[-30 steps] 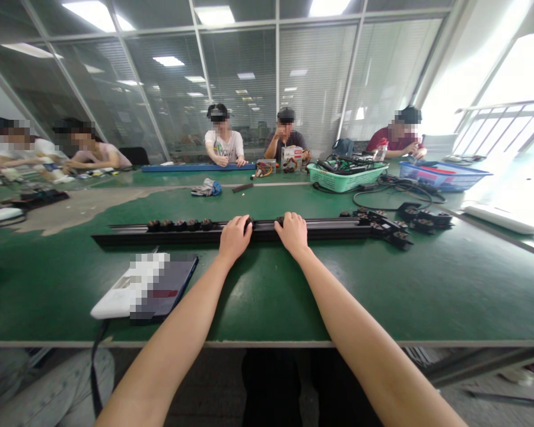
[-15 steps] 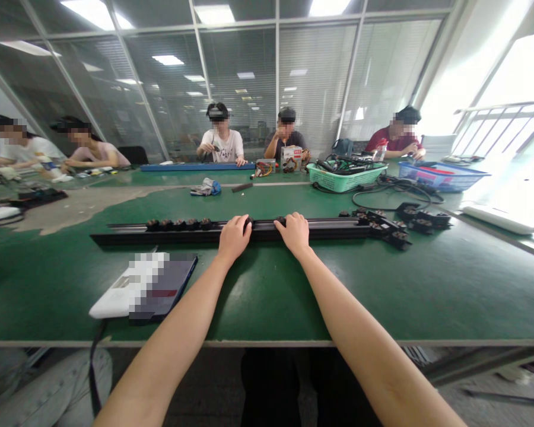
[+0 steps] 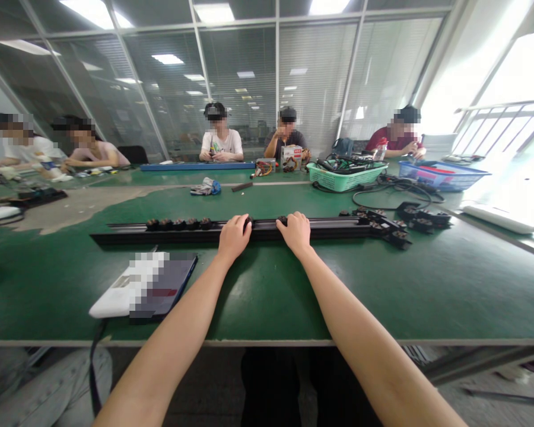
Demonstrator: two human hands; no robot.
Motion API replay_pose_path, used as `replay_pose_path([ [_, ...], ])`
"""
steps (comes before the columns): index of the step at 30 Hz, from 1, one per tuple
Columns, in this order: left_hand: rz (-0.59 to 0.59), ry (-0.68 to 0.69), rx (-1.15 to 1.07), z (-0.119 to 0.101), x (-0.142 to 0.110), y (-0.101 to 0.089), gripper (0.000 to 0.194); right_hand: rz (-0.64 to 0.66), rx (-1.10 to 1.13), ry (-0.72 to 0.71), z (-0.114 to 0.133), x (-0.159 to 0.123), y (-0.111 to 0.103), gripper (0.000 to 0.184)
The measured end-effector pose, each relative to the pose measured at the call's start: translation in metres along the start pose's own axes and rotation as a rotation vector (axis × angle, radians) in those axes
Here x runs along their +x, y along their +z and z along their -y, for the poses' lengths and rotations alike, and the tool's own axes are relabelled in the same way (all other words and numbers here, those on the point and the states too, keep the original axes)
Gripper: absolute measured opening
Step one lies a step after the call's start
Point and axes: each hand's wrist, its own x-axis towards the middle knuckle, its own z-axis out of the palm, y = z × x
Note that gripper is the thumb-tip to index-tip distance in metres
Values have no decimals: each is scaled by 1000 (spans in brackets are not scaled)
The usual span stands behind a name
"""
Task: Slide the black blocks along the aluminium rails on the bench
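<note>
Workshop — green workbench (image 3: 267,290), heaped basket (image 3: 338,181)

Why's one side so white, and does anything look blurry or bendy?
Head view: strong light washes out the right edge around the pale barred railing; head view: shiny green tabletop shows glare; head view: grey window frames lean outward, perhaps lens stretching; head view: small round black parts on the long black rail look too soft for fine detail.
</note>
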Motion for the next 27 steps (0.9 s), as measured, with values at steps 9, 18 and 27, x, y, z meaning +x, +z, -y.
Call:
replay_pose_path([
  [9, 21, -13, 3, -2, 0, -2, 40, 4, 18, 31, -1, 0, -1, 36],
  [18, 10, -4, 11, 0, 1, 0, 41, -8, 34, 53, -3, 1, -4, 36],
  [27, 11, -8, 9, -1, 0, 0, 41, 11, 53, 68, -4, 1, -7, 35],
])
